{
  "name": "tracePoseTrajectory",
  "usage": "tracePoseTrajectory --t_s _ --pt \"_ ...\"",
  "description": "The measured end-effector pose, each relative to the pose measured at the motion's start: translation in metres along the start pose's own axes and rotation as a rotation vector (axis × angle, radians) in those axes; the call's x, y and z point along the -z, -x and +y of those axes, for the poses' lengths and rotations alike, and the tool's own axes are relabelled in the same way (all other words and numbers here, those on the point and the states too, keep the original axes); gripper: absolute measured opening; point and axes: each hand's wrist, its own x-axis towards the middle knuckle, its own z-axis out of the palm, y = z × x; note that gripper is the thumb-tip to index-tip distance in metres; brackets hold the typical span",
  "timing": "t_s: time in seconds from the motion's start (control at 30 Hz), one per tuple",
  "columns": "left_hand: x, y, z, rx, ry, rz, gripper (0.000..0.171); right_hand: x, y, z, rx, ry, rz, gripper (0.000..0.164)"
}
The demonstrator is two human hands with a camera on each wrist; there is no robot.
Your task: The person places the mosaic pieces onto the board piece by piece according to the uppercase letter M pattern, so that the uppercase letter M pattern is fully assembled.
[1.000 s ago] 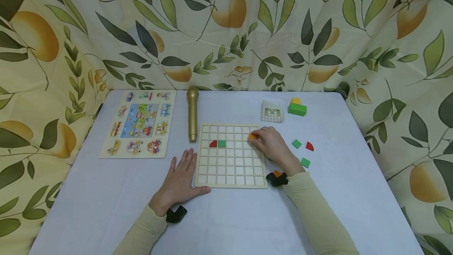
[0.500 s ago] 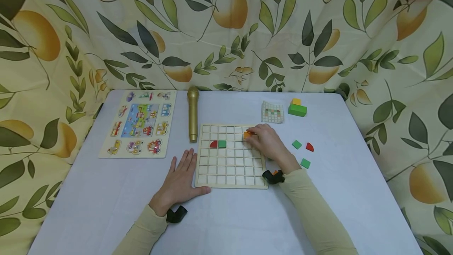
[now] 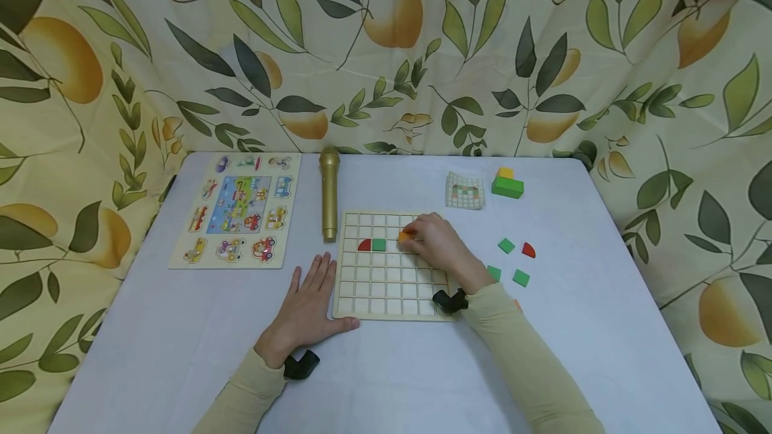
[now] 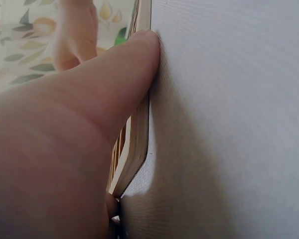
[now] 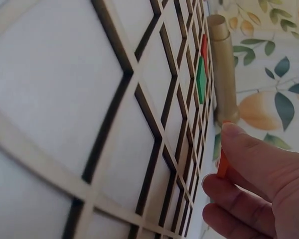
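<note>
A wooden grid board [image 3: 386, 290] lies in the middle of the white table. Two pieces sit side by side in its upper left cells: a red quarter-round tile [image 3: 364, 245] and a green square tile [image 3: 378, 244]. My right hand [image 3: 439, 244] pinches an orange tile [image 5: 223, 164] between thumb and fingers, above the board's upper right part. Flat at the board's left side, my left hand [image 3: 305, 307] has its fingers straight, and its thumb touches the board's near left corner, as the left wrist view also shows.
Right of the board lie several green tiles [image 3: 521, 278], a red quarter-round tile [image 3: 528, 250] and a partly hidden orange piece. Behind them are a pattern card [image 3: 464, 191] and a green block [image 3: 507, 187] beside a yellow one. A gold microphone [image 3: 328, 196] and a picture puzzle [image 3: 181, 252] lie left.
My right hand has moved left across the board with the orange tile, uncovering a green tile at the right. My left hand has stayed in place.
</note>
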Motion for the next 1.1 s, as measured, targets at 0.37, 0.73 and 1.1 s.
tracePoseTrajectory --t_s 0.37,0.73,1.1 --pt "0.001 0.000 0.000 -0.001 -0.002 -0.004 0.119 -0.008 -0.005 -0.008 -0.015 0.006 -0.024 0.029" --pt "0.001 0.000 0.000 -0.002 -0.001 -0.010 0.119 -0.016 -0.010 -0.013 -0.021 0.047 -0.048 0.025" --pt "-0.001 -0.001 -0.002 0.006 -0.001 -0.013 0.120 -0.018 -0.010 -0.015 -0.037 0.051 -0.055 0.025"
